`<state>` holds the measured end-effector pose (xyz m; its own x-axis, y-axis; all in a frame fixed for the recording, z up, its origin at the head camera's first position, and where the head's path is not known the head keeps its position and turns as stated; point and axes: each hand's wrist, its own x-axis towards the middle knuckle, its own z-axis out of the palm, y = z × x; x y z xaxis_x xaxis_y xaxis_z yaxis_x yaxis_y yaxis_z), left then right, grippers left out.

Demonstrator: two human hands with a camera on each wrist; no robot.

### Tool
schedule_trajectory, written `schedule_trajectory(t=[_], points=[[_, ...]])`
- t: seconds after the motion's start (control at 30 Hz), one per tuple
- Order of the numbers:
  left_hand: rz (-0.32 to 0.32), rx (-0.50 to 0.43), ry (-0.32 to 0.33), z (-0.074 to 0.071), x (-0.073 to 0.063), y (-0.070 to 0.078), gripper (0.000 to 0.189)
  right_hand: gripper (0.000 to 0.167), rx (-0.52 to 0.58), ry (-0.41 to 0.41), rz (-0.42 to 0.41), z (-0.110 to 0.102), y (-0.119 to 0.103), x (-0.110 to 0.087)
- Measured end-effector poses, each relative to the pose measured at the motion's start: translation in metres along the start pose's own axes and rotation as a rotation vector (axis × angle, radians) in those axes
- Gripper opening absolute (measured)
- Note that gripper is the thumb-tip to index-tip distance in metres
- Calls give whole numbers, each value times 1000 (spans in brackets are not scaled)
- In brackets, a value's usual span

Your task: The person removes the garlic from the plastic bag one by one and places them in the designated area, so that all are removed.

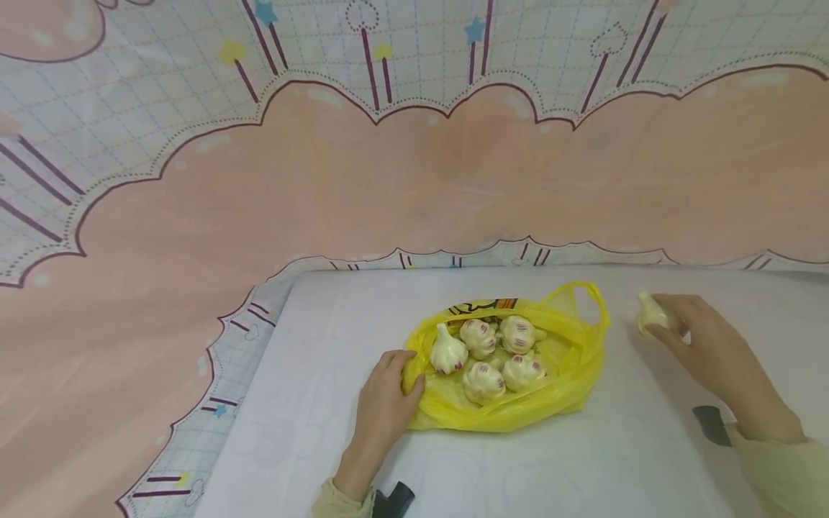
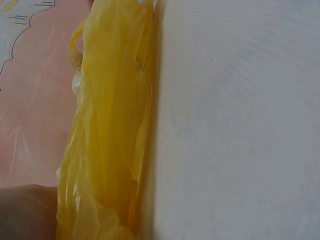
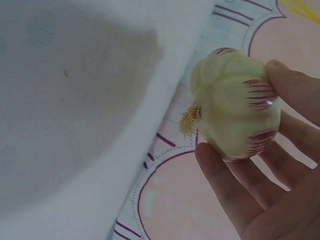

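Observation:
A yellow plastic bag lies on the table with its mouth spread wide and several garlic bulbs inside, white with purple streaks. My left hand grips the bag's left rim, fingers over the edge and thumb toward the front. In the left wrist view the bag's side fills the middle, hiding most of that hand. Off to the right of the bag, my right hand holds one garlic bulb between thumb and fingers. Its tuft of roots shows in the right wrist view.
The white table runs back to a patterned pink cloth hanging behind it. A loop handle of the bag stands up at its right end. Dark straps or devices show at both wrists.

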<state>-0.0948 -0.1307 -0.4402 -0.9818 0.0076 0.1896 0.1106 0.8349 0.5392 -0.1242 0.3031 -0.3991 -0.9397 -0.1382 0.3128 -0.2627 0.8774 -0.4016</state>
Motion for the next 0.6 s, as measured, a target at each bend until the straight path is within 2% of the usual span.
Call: schedule_trajectory(t=[0.6], points=[[7, 7, 8, 1, -1, 0, 36, 51, 24, -140, 116, 10, 14, 1]])
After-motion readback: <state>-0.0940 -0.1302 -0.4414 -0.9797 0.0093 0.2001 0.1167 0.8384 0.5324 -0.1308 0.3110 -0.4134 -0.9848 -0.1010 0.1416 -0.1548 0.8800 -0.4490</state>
